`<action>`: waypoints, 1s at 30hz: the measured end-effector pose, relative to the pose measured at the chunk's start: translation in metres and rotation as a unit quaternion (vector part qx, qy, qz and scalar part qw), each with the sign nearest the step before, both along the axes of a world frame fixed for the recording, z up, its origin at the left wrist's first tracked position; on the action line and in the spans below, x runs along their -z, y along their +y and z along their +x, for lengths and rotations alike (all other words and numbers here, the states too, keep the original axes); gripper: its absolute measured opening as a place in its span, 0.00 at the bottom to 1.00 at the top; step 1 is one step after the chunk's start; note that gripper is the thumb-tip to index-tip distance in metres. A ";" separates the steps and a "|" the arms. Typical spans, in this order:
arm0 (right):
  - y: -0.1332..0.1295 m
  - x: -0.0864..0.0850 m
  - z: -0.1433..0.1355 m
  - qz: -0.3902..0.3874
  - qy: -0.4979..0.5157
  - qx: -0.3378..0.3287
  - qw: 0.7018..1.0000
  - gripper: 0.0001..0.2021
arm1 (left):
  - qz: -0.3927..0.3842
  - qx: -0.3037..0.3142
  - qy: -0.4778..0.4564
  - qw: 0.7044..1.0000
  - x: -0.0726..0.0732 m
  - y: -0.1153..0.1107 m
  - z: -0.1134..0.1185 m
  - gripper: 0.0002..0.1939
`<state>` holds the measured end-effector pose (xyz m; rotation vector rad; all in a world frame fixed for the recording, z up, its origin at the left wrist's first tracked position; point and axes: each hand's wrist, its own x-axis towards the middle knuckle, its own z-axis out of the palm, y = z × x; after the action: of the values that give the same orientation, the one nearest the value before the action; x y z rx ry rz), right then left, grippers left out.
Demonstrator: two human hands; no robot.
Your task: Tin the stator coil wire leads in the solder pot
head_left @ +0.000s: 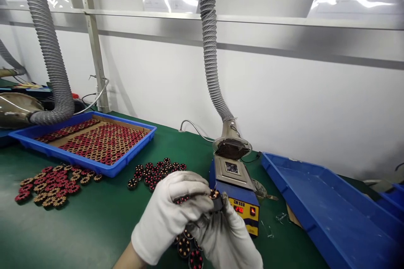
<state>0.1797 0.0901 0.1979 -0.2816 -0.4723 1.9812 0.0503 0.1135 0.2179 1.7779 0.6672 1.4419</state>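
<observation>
Both hands wear white gloves and meet at the lower middle of the head view. My right hand (229,235) grips a small round motor stator (216,201) with a black outer ring and copper-coloured windings, held up on its edge. The fingers of my left hand (176,210) are curled against the same part. A bit of red winding shows between the left fingers, so another stator seems tucked there, mostly hidden. Below the hands, several black-ringed stators (184,247) lie on the green bench, partly covered by the gloves. More black-ringed ones (154,172) lie behind my left hand.
A blue and yellow solder pot (243,208) reading 270 stands behind my right hand, under a grey extraction hose (210,42). On the left are a blue tray (110,170) of stators and a loose pile (50,187). Another blue tray (341,210) is at right.
</observation>
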 end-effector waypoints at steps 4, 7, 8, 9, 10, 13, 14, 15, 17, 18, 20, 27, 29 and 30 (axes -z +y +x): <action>-0.003 0.006 0.005 0.005 -0.047 0.024 0.999 0.12 | -0.062 -0.004 -0.124 0.990 0.004 0.004 -0.005 0.06; -0.003 0.007 0.011 -0.001 -0.045 0.039 0.998 0.13 | -0.079 -0.043 -0.171 0.981 0.001 0.002 -0.010 0.08; -0.003 0.007 0.012 0.001 -0.038 0.041 0.998 0.13 | -0.099 -0.038 -0.148 0.983 0.000 0.000 -0.011 0.09; -0.003 0.006 0.012 0.003 -0.031 0.043 0.999 0.12 | -0.123 -0.023 -0.110 0.986 -0.003 -0.002 -0.011 0.10; -0.003 0.004 0.012 0.005 -0.026 0.045 0.999 0.11 | -0.145 0.000 -0.071 0.987 -0.005 -0.003 -0.010 0.11; -0.003 0.000 0.011 0.008 -0.035 0.056 0.998 0.12 | -0.150 0.047 -0.053 0.986 -0.009 -0.007 -0.003 0.13; -0.003 0.000 0.010 0.010 -0.041 0.060 0.997 0.13 | -0.134 0.050 -0.072 0.987 -0.009 -0.007 -0.001 0.12; -0.002 0.000 0.010 0.013 -0.047 0.063 0.997 0.14 | -0.120 0.047 -0.090 0.988 -0.008 -0.008 0.000 0.11; -0.002 0.002 0.010 0.017 -0.050 0.064 0.997 0.14 | -0.098 0.025 -0.121 0.987 -0.005 -0.008 -0.001 0.10; -0.002 0.004 0.011 0.016 -0.049 0.064 0.997 0.14 | -0.090 0.010 -0.140 0.986 -0.004 -0.009 -0.003 0.09; -0.002 0.006 0.013 0.009 -0.048 0.059 0.997 0.14 | -0.088 -0.026 -0.173 0.981 -0.003 -0.009 -0.008 0.09; -0.002 0.005 0.016 0.021 -0.097 0.091 0.991 0.15 | -0.133 0.045 -0.047 0.989 -0.013 -0.013 -0.001 0.13; 0.004 0.008 0.018 0.046 -0.155 0.145 0.976 0.18 | -0.055 0.012 -0.053 0.997 -0.013 -0.015 0.002 0.11; 0.008 0.010 0.019 0.059 -0.188 0.184 0.963 0.19 | -0.014 -0.017 -0.051 0.998 -0.012 -0.016 0.002 0.10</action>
<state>0.1988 0.0978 0.1877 -0.6298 -0.7218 1.5305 0.0523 0.0977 0.2300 1.6681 0.6644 1.5282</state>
